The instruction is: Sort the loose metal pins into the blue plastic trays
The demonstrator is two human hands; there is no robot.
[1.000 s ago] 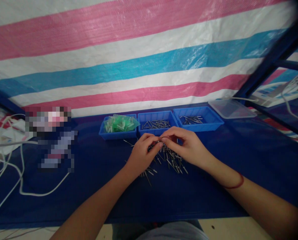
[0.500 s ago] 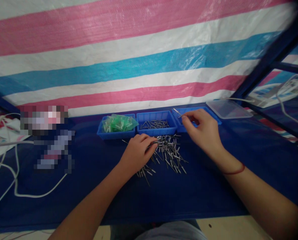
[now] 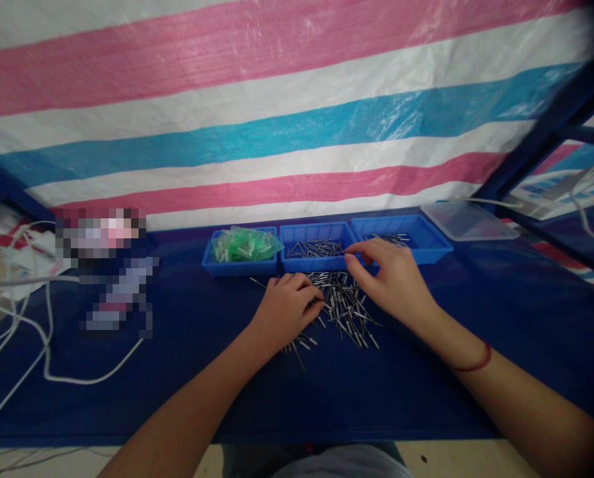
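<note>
The rivets (image 3: 349, 312) lie in a loose heap on the counter (image 3: 377, 398), just in front of the bins, probably so that both hands can reach them with little arm travel. The left hand (image 3: 284, 309) rests low over the heap's left part, its fingers curled and the thumb tip near the fingertips; this looks like a way to pick at single rivets or keep them gathered. Whether its grip is clamped on a rivet I cannot tell. The right hand (image 3: 399, 279) hovers above the heap's right edge, before the right bin (image 3: 429, 256). Its thumb and forefinger tips come close to each other, with a gap behind them; whether that grip has anything in it I cannot tell either.

The bins stand side by side along the back, perhaps to hold separate lots within reach. A clear lid (image 3: 469, 221) lies flat to their right, seemingly out of the way.

Counted: two hands, three bins, one lid. The left bin (image 3: 240, 269) holds green bagging (image 3: 244, 247), one bag or more. The middle bin (image 3: 314, 263) holds many overlapping rivets, the right bin a small bunch partly hidden by the hand. The heap has too many to count.
</note>
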